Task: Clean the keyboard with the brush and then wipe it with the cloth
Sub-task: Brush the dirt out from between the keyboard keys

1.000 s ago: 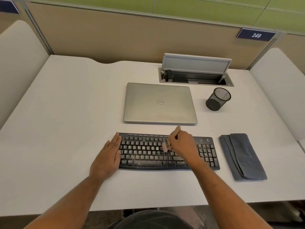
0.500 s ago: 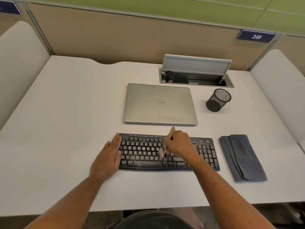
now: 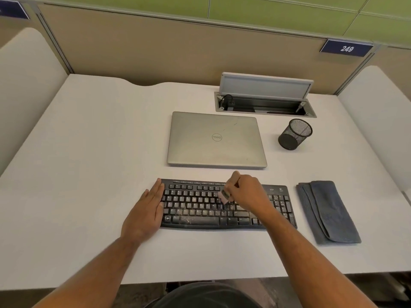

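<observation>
On the desk (image 3: pixel 89 174), a mesh cup (image 3: pixel 294 134) stands beside the laptop (image 3: pixel 215 140).

Dusty black keyboard (image 3: pixel 200 210) flat; brush (image 3: pixel 224 195) bristles on keys; folded grey cloth (image 3: pixel 329 212) right.

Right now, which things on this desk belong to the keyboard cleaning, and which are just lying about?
In the job:
keyboard, steadied by the left hand
brush, gripped by the right hand
folded grey cloth, waiting beside the keyboard

Just lying about:
closed laptop
mesh pen cup
open cable hatch
</observation>
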